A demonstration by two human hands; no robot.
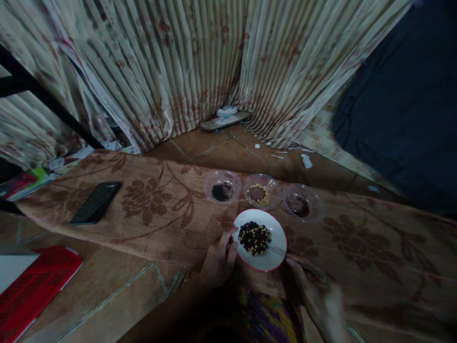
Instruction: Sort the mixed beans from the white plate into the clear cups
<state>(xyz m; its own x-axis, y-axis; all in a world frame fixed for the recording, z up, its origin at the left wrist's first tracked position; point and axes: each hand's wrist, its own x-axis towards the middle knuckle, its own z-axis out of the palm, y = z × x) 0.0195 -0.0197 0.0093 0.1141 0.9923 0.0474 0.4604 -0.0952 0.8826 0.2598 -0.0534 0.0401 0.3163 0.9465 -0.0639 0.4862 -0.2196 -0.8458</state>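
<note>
A white plate [276, 233] with a red rim sits at the front of the cloth-covered table, holding a mixed heap of dark and yellowish beans [254, 238]. My left hand [219, 257] grips the plate's left rim between thumb and fingers. In my right hand [317, 293], blurred by motion, is a fork [278, 250] whose tines touch the beans' right side. Three clear plastic bowls stand in a row behind the plate: the left bowl [232, 178] has black beans, the middle bowl [273, 183] yellowish ones, and the right bowl [316, 202] small dark reddish ones.
A black phone [95, 202] lies on the patterned brown cloth [185, 200] at the left. Striped curtains [200, 62] hang behind the table. A skateboard [225, 121] and white scraps [306, 161] are on the tiled floor. A red object [43, 281] lies at lower left.
</note>
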